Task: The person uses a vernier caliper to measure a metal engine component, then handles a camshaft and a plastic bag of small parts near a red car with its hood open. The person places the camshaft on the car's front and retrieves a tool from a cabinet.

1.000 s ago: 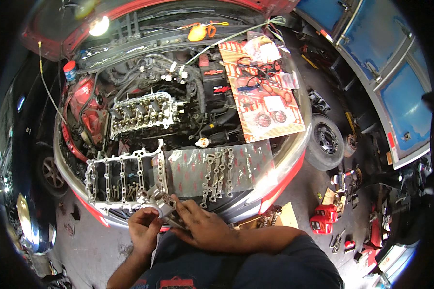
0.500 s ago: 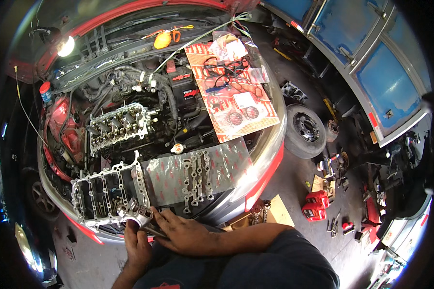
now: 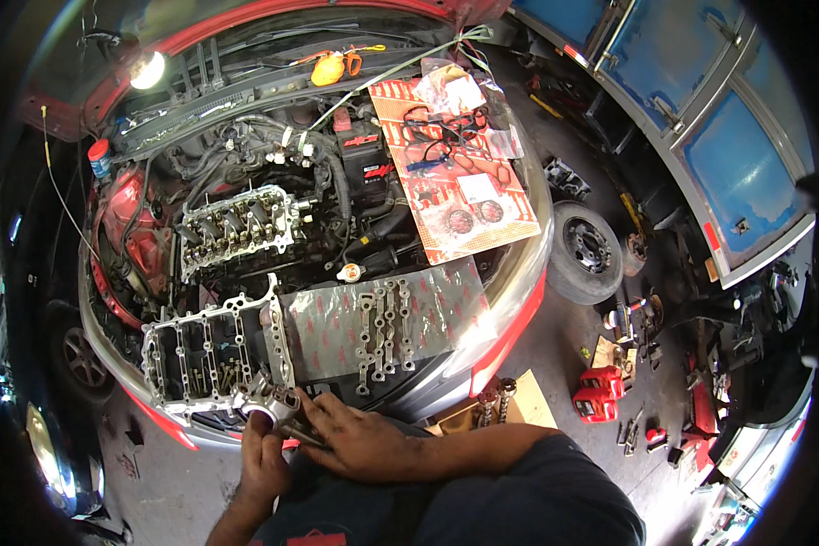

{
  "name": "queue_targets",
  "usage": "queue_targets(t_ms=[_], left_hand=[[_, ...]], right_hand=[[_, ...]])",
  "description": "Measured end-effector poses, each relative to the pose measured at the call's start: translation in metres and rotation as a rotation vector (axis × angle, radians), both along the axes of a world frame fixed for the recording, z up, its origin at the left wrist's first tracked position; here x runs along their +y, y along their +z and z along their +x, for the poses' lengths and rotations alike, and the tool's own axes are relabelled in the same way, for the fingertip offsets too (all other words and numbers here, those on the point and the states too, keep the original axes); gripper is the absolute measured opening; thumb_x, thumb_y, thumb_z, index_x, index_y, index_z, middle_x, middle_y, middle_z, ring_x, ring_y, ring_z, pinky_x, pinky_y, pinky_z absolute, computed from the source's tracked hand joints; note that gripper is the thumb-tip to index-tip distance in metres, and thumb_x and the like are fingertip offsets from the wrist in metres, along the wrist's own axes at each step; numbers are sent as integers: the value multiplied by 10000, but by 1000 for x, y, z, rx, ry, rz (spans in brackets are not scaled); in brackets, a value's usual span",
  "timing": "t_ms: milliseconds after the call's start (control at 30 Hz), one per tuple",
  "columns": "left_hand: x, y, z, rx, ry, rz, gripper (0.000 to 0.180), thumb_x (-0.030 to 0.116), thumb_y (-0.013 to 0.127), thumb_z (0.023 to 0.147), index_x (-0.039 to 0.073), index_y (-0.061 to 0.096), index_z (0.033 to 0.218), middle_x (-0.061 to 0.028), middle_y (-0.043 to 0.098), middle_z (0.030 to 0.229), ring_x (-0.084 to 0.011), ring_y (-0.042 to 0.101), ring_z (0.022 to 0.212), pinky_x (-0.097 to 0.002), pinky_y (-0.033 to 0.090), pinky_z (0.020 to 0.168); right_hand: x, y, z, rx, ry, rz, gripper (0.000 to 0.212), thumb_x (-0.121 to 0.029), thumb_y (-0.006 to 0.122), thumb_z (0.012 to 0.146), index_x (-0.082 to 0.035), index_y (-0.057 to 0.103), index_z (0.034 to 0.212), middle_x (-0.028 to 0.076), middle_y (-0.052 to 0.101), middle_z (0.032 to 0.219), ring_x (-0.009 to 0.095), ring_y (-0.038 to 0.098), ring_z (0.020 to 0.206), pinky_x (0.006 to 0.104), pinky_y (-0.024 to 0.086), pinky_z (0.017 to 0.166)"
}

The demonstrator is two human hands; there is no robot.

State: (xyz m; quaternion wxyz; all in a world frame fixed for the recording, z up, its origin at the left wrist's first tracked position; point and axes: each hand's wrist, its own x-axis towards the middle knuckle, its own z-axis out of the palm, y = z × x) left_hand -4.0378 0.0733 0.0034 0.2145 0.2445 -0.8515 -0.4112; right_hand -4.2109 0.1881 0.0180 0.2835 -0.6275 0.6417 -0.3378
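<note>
The left hand [image 3: 262,462], curled, and right hand [image 3: 359,440], half-open, hold a silvery metal part [image 3: 273,402] (lower end hidden).

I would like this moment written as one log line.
Left hand: holding silver metal part; right hand: holding it; nearby: metal frame, slim metal bars on plastic sheet

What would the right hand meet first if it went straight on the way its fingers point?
The silver metal part, right at the right hand's fingertips. Past that, probably the ladder-like metal frame, though depth is unclear here.
</note>
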Motion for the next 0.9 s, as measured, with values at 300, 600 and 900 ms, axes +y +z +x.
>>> queue_targets(t_ms=[300,600,900], left_hand=[[-2,19,-24,51,67,66,181,96,521,925,-53,550,1025,-218,581,891,-358,593,818,-392,465,741],[-7,20,-37,156,-35,240,111,77,532,912,-17,538,853,-144,523,751,-251,530,677,-353,421,630],[-2,12,-30,218,87,524,120,7,531,849,-7,528,730,-56,538,659,-115,506,631,-269,415,587]], right_hand=[[-1,12,-12,-105,-62,74,710,-402,489,974,92,246,1423,259,430,1203,438,565,1057,459,486,889],[4,6,-17,-70,-97,49,542,-331,578,939,66,405,1266,245,431,1232,426,561,1080,453,479,898],[3,8,-9,26,-56,33,620,-313,617,922,77,364,1333,219,469,1166,376,593,1024,421,500,857]])
